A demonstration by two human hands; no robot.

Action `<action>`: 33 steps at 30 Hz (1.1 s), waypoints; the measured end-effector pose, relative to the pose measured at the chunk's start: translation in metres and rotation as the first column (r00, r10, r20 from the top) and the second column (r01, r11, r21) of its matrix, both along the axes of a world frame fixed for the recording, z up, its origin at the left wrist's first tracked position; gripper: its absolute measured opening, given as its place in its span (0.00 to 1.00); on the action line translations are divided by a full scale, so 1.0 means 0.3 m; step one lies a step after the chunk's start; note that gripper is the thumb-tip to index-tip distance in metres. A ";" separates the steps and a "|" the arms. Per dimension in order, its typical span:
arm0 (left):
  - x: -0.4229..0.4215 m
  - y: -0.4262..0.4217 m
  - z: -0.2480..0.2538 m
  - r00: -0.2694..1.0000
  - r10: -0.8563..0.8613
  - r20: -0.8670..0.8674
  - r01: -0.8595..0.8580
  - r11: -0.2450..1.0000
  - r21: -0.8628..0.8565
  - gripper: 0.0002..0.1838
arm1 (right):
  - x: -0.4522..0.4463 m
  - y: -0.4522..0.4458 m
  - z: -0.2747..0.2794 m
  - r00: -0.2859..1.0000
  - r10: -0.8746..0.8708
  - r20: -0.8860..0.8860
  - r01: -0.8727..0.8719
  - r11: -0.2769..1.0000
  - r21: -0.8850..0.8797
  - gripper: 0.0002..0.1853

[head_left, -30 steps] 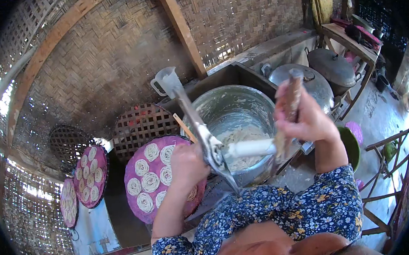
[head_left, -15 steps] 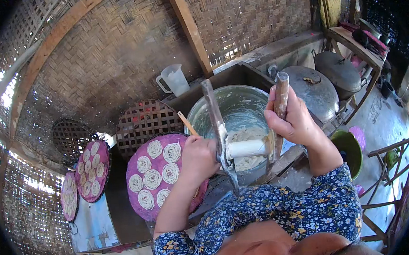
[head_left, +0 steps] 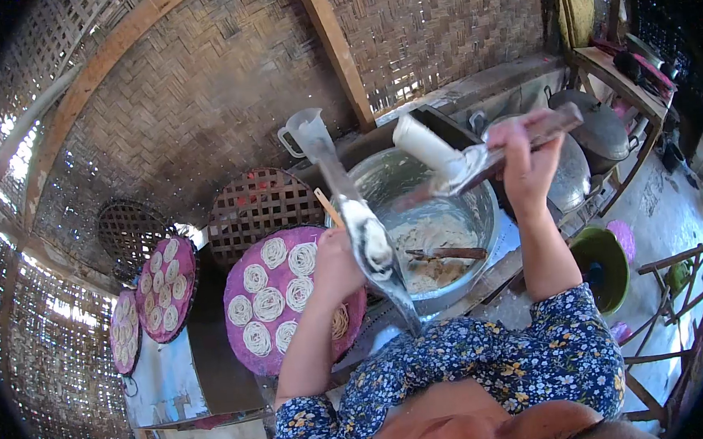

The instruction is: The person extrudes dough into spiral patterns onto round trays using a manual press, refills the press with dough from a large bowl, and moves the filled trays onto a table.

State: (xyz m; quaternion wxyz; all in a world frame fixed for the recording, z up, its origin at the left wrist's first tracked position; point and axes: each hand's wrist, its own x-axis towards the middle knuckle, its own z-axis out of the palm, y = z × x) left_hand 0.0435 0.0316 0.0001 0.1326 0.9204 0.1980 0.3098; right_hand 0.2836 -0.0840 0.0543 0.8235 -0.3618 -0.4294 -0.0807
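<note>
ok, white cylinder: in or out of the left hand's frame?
Out. The white cylinder juts from the bar in the right hand, with a visible gap to the frame in the left hand.

Fisheye bend, motion-blurred right hand (head_left: 528, 155)

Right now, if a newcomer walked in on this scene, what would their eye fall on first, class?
Probably the bright pink round tray, left of centre, dotted with coiled pale strands. Next, the white cylinder on the wooden bar that the right hand holds above the large basin, while the left hand holds a dough-smeared tool near the picture's centre.
</note>
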 end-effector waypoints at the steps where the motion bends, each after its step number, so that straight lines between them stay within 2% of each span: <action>1: -0.009 0.009 0.010 0.999 0.044 -0.009 -0.045 0.980 -0.195 0.16 | -0.010 -0.006 0.007 0.997 0.058 -0.061 -0.051 0.993 0.110 0.10; 2: -0.027 0.050 -0.032 0.999 -0.043 0.001 0.040 0.924 -0.381 0.18 | -0.021 -0.009 0.001 0.986 0.118 -0.119 -0.091 0.972 0.215 0.10; 3: -0.040 0.075 -0.067 0.950 -0.104 0.295 0.292 0.638 -0.713 0.22 | -0.043 0.006 -0.012 0.964 0.183 -0.192 -0.111 0.936 0.335 0.09; 4: -0.030 0.114 -0.115 0.840 -0.083 0.536 0.509 0.463 -0.726 0.24 | -0.074 0.007 -0.034 0.917 0.286 -0.277 -0.199 0.932 0.302 0.08; 5: -0.020 0.154 -0.164 0.678 -0.026 0.735 0.712 0.272 -0.647 0.27 | -0.102 0.004 -0.061 0.851 0.377 -0.365 -0.286 0.917 0.278 0.07; 6: -0.008 0.099 -0.104 0.581 -0.027 0.813 0.755 0.390 -0.527 0.27 | -0.121 0.002 -0.089 0.769 0.455 -0.449 -0.370 0.889 0.268 0.07; 8: 0.016 -0.010 0.017 0.373 -0.069 0.925 0.745 0.616 -0.254 0.26 | -0.135 0.015 -0.166 0.642 0.607 -0.468 -0.656 0.751 0.074 0.07; 10: -0.040 0.006 0.005 0.346 -0.118 0.931 0.700 0.693 -0.172 0.17 | -0.202 0.071 -0.210 0.520 0.694 -0.498 -0.711 0.675 0.198 0.10; 12: -0.124 0.031 -0.012 0.379 -0.098 0.920 0.659 0.727 -0.194 0.15 | -0.198 0.111 -0.280 0.491 0.759 -0.429 -0.823 0.565 0.058 0.16; 13: -0.149 0.035 -0.021 0.360 -0.095 0.928 0.634 0.754 -0.169 0.15 | -0.145 0.132 -0.331 0.675 0.654 -0.342 -0.724 0.501 -0.474 0.20; 14: -0.181 0.028 -0.018 0.412 -0.080 0.908 0.570 0.800 -0.188 0.14 | -0.118 0.138 -0.381 0.721 0.584 -0.373 -0.586 0.226 -0.778 0.23; 15: -0.207 0.007 -0.017 0.436 -0.022 0.900 0.526 0.818 -0.235 0.14 | -0.099 0.164 -0.479 0.785 0.606 0.132 -0.099 0.332 -0.938 0.22; 16: -0.227 -0.017 -0.014 0.453 0.032 0.891 0.481 0.833 -0.275 0.14 | -0.089 0.170 -0.570 0.726 0.628 0.279 0.221 0.171 -0.960 0.23; 17: -0.239 -0.049 -0.005 0.464 0.159 0.872 0.378 0.854 -0.356 0.14 | -0.082 0.168 -0.643 0.623 0.677 0.392 0.523 0.011 -0.852 0.24; 18: -0.249 -0.076 -0.002 0.457 0.282 0.843 0.273 0.858 -0.434 0.14 | -0.069 0.166 -0.690 0.613 0.699 0.369 0.548 -0.039 -0.836 0.23; 19: -0.284 -0.064 -0.019 0.519 0.297 0.801 0.150 0.891 -0.428 0.17 | -0.051 0.170 -0.734 0.600 0.720 0.347 0.574 -0.086 -0.814 0.22; 20: -0.301 -0.071 0.003 0.483 0.232 0.844 0.324 0.848 -0.419 0.19 | -0.041 0.169 -0.725 0.586 0.742 0.326 0.602 -0.129 -0.788 0.21; 22: -0.373 -0.054 -0.013 0.517 0.116 0.848 0.370 0.863 -0.343 0.22 | 0.014 0.142 -0.611 0.548 0.801 0.241 0.591 -0.167 -0.789 0.18; 23: -0.407 -0.061 -0.019 0.530 0.135 0.837 0.324 0.880 -0.347 0.23 | 0.042 0.133 -0.559 0.528 0.828 0.192 0.583 -0.189 -0.790 0.17; 24: -0.468 -0.051 -0.050 0.524 0.147 0.839 0.317 0.881 -0.352 0.25 | 0.091 0.129 -0.564 0.496 0.833 0.247 0.607 -0.129 -0.784 0.16; 25: -0.507 -0.056 -0.064 0.452 0.199 0.869 0.282 0.893 -0.352 0.24 | 0.128 0.126 -0.555 0.464 0.833 0.300 0.628 -0.071 -0.775 0.15; 26: -0.545 -0.064 -0.074 0.376 0.247 0.893 0.248 0.902 -0.354 0.24 | 0.156 0.129 -0.540 0.441 0.843 0.308 0.685 -0.095 -0.723 0.14; 27: -0.580 -0.078 -0.060 0.381 0.245 0.891 0.272 0.892 -0.361 0.26 | 0.173 0.124 -0.495 0.417 0.853 0.312 0.738 -0.118 -0.665 0.14; 28: -0.580 -0.094 -0.070 0.391 0.213 0.896 0.129 0.951 -0.282 0.26 | 0.180 0.119 -0.474 0.393 0.863 0.316 0.787 -0.139 -0.601 0.13; 29: -0.573 -0.111 -0.074 0.395 0.194 0.898 -0.025 0.979 -0.201 0.27 | 0.179 0.119 -0.484 0.399 0.864 0.309 0.775 -0.138 -0.616 0.12; 30: -0.602 -0.149 -0.049 0.200 0.412 0.889 0.219 0.866 -0.450 0.27 | 0.176 0.120 -0.496 0.404 0.864 0.302 0.765 -0.137 -0.629 0.12; 31: -0.649 -0.139 -0.057 0.246 0.395 0.885 0.184 0.877 -0.443 0.26 | 0.176 0.124 -0.508 0.406 0.864 0.299 0.756 -0.134 -0.640 0.11; 33: -0.703 -0.162 -0.068 0.232 0.390 0.891 0.245 0.863 -0.441 0.25 | 0.159 0.132 -0.591 0.376 0.885 0.273 0.779 -0.143 -0.610 0.11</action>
